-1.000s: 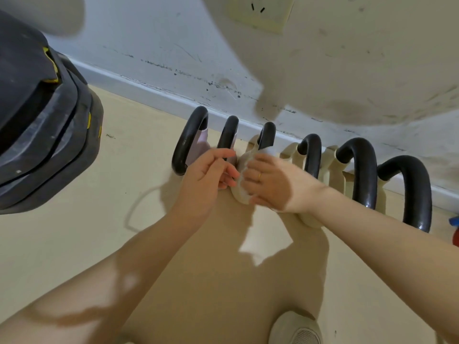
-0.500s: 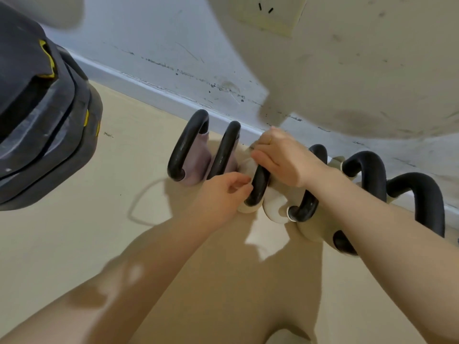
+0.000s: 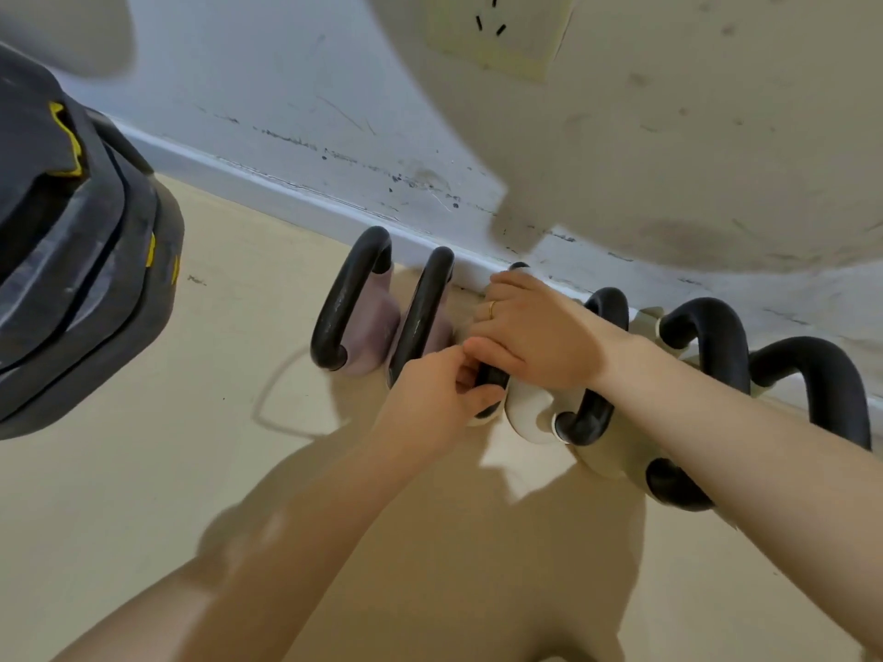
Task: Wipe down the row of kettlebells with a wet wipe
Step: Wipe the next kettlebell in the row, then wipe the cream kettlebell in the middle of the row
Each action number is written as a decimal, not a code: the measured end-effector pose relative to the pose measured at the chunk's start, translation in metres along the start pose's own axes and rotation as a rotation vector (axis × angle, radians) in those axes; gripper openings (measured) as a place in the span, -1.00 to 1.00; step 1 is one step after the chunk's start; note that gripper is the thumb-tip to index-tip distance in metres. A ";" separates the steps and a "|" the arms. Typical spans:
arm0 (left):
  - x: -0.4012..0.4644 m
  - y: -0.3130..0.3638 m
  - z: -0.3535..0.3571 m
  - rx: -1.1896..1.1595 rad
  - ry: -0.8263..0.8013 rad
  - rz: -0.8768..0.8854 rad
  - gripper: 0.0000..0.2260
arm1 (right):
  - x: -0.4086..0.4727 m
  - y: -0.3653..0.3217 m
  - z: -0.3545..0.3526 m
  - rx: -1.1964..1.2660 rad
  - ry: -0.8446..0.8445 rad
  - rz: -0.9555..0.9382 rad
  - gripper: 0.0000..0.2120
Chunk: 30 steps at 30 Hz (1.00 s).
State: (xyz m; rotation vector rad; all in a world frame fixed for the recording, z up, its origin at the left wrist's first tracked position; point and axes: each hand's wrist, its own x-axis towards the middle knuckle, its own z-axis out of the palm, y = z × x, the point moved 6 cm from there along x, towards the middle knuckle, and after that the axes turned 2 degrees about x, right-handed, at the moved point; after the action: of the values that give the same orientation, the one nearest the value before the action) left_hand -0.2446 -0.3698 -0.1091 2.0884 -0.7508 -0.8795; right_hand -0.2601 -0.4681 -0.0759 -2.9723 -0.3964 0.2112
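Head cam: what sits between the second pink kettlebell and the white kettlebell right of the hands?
In the head view, the third kettlebell, with the right hand over its handle and the left hand at the handle's near end.

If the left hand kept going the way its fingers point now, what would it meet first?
The left hand already touches the third kettlebell's black handle; just beyond that lie the right hand's fingers. Depth is hard to judge.
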 end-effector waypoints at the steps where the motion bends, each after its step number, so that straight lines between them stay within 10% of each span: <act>1: 0.001 -0.001 0.000 -0.011 -0.013 -0.016 -0.88 | 0.000 0.005 -0.003 0.028 -0.001 -0.003 -0.49; 13: -0.001 0.001 -0.001 0.006 -0.085 -0.058 -0.91 | -0.009 0.054 0.033 1.643 0.470 1.172 -0.56; 30: -0.003 0.007 -0.007 0.068 -0.056 -0.036 -0.82 | -0.040 -0.014 0.037 2.135 0.680 1.250 -0.58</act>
State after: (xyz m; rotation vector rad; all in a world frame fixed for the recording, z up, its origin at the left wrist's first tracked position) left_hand -0.2428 -0.3683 -0.0992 2.1506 -0.7852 -0.9481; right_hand -0.3072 -0.4608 -0.1050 -0.6533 1.0628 -0.2017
